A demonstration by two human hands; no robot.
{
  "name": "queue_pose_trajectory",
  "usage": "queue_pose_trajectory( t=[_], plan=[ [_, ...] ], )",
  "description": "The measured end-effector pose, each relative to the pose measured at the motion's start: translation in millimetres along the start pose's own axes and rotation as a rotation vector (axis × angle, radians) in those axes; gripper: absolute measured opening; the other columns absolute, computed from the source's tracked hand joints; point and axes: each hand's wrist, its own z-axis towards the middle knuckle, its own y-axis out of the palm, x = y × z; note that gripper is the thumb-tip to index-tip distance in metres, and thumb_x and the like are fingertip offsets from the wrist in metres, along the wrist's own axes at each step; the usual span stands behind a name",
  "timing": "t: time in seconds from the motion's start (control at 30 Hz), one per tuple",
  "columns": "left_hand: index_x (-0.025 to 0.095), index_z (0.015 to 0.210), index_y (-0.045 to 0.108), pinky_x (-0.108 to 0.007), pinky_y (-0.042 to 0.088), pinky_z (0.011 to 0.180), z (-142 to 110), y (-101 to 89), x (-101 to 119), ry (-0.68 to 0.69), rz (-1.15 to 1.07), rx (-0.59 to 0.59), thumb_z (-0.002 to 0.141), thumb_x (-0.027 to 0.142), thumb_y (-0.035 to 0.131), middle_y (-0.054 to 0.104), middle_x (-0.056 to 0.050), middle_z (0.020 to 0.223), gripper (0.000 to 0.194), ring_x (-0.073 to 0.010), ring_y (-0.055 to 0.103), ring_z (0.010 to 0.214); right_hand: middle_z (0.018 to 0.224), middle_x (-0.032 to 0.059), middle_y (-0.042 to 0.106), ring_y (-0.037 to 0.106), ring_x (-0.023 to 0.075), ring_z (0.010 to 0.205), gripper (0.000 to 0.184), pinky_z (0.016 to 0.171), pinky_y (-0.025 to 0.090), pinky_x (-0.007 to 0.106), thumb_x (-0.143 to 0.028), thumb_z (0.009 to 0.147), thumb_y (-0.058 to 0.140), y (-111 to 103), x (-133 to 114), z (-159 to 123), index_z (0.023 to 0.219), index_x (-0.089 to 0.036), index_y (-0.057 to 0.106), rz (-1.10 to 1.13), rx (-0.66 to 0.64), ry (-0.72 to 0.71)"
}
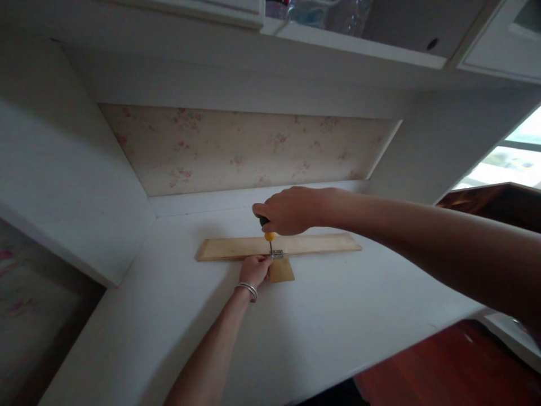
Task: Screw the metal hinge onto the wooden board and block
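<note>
Above the hinge (277, 254), screwdriver (269, 237) upright; right hand (289, 211) grips.

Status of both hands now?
Left: fingers closed at the small wood piece's edge, by the hinge.
Right: closed around the screwdriver.

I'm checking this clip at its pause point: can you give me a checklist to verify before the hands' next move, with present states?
1. Right hand has its grip on the black-and-yellow screwdriver: ok.
2. Screwdriver tip seated in a screw head: cannot tell, too small.
3. Small silver metal hinge lies where the long pale wooden board meets the short wooden piece: ok.
4. Left hand close beside the hinge: ok.
5. Long board lying on the white surface: ok.
6. Every hinge hole filled: cannot tell.
</note>
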Motion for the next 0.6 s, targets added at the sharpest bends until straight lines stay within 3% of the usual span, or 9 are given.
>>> queue_pose_trajectory(
  t=[0.13,0.3,0.4,0.47,0.6],
  plan=[
    [0.014,0.068,0.07,-0.02,0.029,0.039,-5.2,-2.0,4.3,-0.018,-0.012,0.006,0.076,0.04,0.059,0.05,0.002,0.04,0.029,-0.0088,0.044,0.036,0.098,0.0198,0.066,0.061,0.0331,0.094,0.058,0.074,0.044,0.043,-0.06,0.088,0.034,-7.0,-3.0,3.8,0.105,-0.013,0.064,-0.097,-0.003,0.097],
    [0.014,0.072,0.071,-0.02,0.028,0.038,-7.4,-2.4,4.9,-0.016,-0.044,-0.003,0.074,0.04,0.06,0.05,0.002,0.041,0.028,-0.0086,0.043,0.036,0.102,0.0139,0.066,0.062,0.0274,0.083,0.061,0.067,0.044,0.038,-0.054,0.084,0.05,-7.4,3.2,4.4,0.135,-0.021,0.041,0.06,-0.108,0.056],
    [0.014,0.071,0.07,-0.02,0.028,0.037,-6.9,-2.0,3.9,0.0,-0.05,-0.012,0.075,0.04,0.059,0.05,0.002,0.041,0.028,-0.0086,0.042,0.035,0.1,0.0164,0.066,0.062,0.029,0.083,0.054,0.066,0.044,0.039,-0.057,0.083,0.048,-6.6,5.0,5.5,0.119,-0.017,0.055,0.016,-0.11,0.059],
    [0.013,0.071,0.07,-0.02,0.026,0.036,-6.9,-1.7,3.4,-0.002,-0.049,-0.012,0.075,0.04,0.059,0.049,0.002,0.04,0.03,-0.0086,0.042,0.035,0.099,0.0203,0.065,0.061,0.0331,0.089,0.059,0.069,0.044,0.042,-0.063,0.085,0.037,-6.2,4.2,6.6,0.107,-0.014,0.062,-0.056,-0.06,0.116],
    [0.013,0.071,0.069,-0.019,0.025,0.035,-6.5,-1.2,1.3,0.02,-0.083,-0.029,0.075,0.04,0.057,0.052,0.002,0.044,0.029,-0.0085,0.045,0.037,0.099,0.0161,0.066,0.063,0.0284,0.082,0.06,0.065,0.044,0.038,-0.058,0.085,0.041,-6.9,4.6,7.1,0.129,-0.018,0.045,0.053,-0.093,0.06]
  ],
)
